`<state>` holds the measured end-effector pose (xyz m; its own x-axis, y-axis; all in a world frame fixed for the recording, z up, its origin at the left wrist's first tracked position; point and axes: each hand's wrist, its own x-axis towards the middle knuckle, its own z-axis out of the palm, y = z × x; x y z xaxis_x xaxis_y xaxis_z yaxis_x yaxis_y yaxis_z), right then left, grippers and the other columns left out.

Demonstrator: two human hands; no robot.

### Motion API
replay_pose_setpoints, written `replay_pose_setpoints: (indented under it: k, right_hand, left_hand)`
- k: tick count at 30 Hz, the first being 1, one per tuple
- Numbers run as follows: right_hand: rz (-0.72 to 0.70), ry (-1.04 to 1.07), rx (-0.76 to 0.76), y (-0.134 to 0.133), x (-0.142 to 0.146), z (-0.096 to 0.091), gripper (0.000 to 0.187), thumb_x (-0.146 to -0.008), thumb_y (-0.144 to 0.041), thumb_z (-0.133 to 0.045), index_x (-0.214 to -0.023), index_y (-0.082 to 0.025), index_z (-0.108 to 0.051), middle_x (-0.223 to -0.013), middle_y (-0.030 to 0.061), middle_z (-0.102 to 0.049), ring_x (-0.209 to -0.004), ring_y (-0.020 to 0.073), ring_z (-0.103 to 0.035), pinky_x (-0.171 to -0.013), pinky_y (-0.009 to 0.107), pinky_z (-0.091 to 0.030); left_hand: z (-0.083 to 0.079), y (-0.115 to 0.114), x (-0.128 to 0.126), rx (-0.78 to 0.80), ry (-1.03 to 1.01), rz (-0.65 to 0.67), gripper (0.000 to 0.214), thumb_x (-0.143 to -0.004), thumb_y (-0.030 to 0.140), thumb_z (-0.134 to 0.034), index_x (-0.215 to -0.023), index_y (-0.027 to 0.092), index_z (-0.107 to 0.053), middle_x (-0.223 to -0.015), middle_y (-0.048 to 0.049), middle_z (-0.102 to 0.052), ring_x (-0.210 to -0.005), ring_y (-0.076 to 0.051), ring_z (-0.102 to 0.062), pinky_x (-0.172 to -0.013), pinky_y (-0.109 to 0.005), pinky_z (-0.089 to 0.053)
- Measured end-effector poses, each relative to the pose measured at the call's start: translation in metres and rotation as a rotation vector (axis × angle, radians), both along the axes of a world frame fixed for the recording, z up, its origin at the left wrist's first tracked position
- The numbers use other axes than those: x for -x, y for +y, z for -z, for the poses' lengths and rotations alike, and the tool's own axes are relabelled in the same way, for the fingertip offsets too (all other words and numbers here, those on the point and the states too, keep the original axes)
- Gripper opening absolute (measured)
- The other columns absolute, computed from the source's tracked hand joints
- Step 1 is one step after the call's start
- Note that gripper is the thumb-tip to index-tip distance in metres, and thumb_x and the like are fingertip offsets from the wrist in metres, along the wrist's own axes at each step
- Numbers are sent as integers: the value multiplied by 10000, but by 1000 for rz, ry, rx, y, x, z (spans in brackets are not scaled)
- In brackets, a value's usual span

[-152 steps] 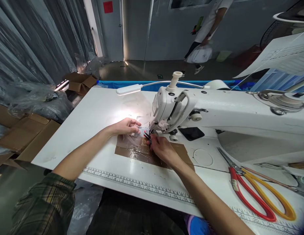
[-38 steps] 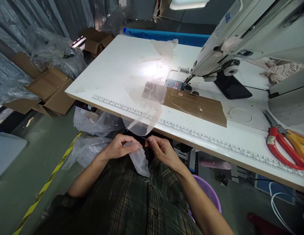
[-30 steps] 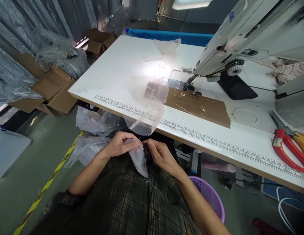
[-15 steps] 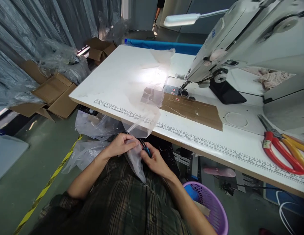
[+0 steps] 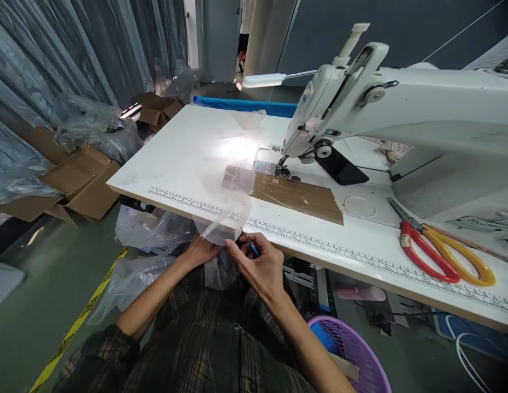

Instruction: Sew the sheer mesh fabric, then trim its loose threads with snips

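Sheer white fabric (image 5: pixel 236 204) drapes over the front edge of the sewing table and hangs down toward my lap. My left hand (image 5: pixel 200 252) is closed on the fabric just below the edge, with its fingertips partly hidden behind the cloth. Small blue-handled thread snips (image 5: pixel 253 249) are in my closed right hand (image 5: pixel 262 267), their dark tips pointing up beside the fabric at the table edge. My right thumb reaches left and touches the cloth. The far end of the fabric lies flat near the sewing machine's needle (image 5: pixel 282 162).
The white sewing machine (image 5: pixel 401 103) stands on the right of the table (image 5: pixel 164 158). Brown tape (image 5: pixel 299 197), a black phone (image 5: pixel 341 166) and red-and-yellow scissors (image 5: pixel 432 251) lie there. Below are a purple basket (image 5: pixel 366 349) and plastic bags (image 5: pixel 143 234); cardboard boxes (image 5: pixel 88 174) are at left.
Both hands have risen toward the table edge. The right hand with the snips has moved up along the fabric, and the left has slipped partly behind it. The view has shifted right.
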<state>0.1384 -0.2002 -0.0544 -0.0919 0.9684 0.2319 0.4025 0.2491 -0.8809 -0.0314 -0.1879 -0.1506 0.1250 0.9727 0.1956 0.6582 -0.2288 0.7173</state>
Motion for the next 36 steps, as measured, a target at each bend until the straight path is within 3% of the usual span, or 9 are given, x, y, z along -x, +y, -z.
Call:
replay_pose_setpoints:
  k: [4,10,13,18,21,25,30,33,36]
  right_hand:
    - [-1,26,9,4,7,-4,319,-850,-446,-583,-663,-189,-569,-533,-8,-562,-473,111,-477,-501,233,-388]
    - [-362,152,70,-26,-19,4,402,-936,-392,-454,-669,-178,-663,-559,6,-609,-479,115,-499,-485,231,-394]
    - [-493,204,98,-42,-31,9,385,-933,-371,-476,-678,-175,-687,-541,1,-604,-502,123,-532,-520,240,-411]
    - [-198,373,282,-45,-43,29,349,-831,-443,-626,-634,-162,-691,-502,-18,-518,-450,93,-411,-442,232,-311]
    - [-29,553,425,-42,-47,39,319,-732,-469,-724,-656,-161,-694,-469,-43,-460,-400,63,-326,-397,218,-233]
    - [-28,914,548,-39,-52,35,264,-671,-421,-778,-681,-169,-697,-465,-71,-399,-389,31,-209,-375,194,-146]
    - [-17,1311,619,-37,-62,17,183,-642,-299,-777,-681,-192,-634,-751,-13,-558,-461,38,-211,-359,151,-139]
    - [-19,1215,552,-40,-66,17,189,-717,-349,-733,-739,-213,-603,-709,-33,-538,-429,41,-182,-352,163,-153]
    - [-74,806,448,-42,-78,25,249,-770,-429,-702,-751,-208,-589,-558,-54,-459,-415,59,-270,-375,188,-222]
  left_hand:
    - [-32,-22,9,84,-139,64,397,-810,454,-636,-1104,189,-669,-1154,-121,-685,-1126,-304,-603,-1010,-465,-427]
    - [-61,-42,0,474,-1080,412,992,-588,798,-626,-1294,106,-548,-1288,-242,-579,-1117,-367,-604,-937,-481,-485]
    - [-72,-43,-18,636,-1311,372,880,-620,734,-673,-1236,111,-590,-1255,-223,-609,-1083,-349,-625,-894,-456,-517]
    - [-88,-40,-48,717,-1259,70,427,-637,275,-841,-994,121,-665,-766,-59,-728,-587,-170,-673,-572,-289,-559]
    - [-93,-36,-59,586,-1263,-84,320,-592,249,-861,-820,104,-689,-709,-42,-727,-632,-148,-686,-634,-243,-566]
    - [-94,-33,-64,525,-1265,-164,336,-543,251,-884,-798,114,-713,-747,-44,-748,-654,-143,-698,-664,-233,-579]
    - [-91,-35,-63,457,-1250,-217,354,-577,237,-871,-870,122,-711,-810,-49,-760,-726,-154,-719,-717,-239,-588]
    - [-89,-35,-62,405,-1248,-251,353,-577,229,-872,-866,122,-700,-791,-42,-756,-731,-154,-720,-730,-243,-589]
    - [-89,-32,-57,332,-1267,-311,365,-560,235,-879,-854,121,-697,-771,-33,-751,-693,-141,-711,-699,-231,-588]
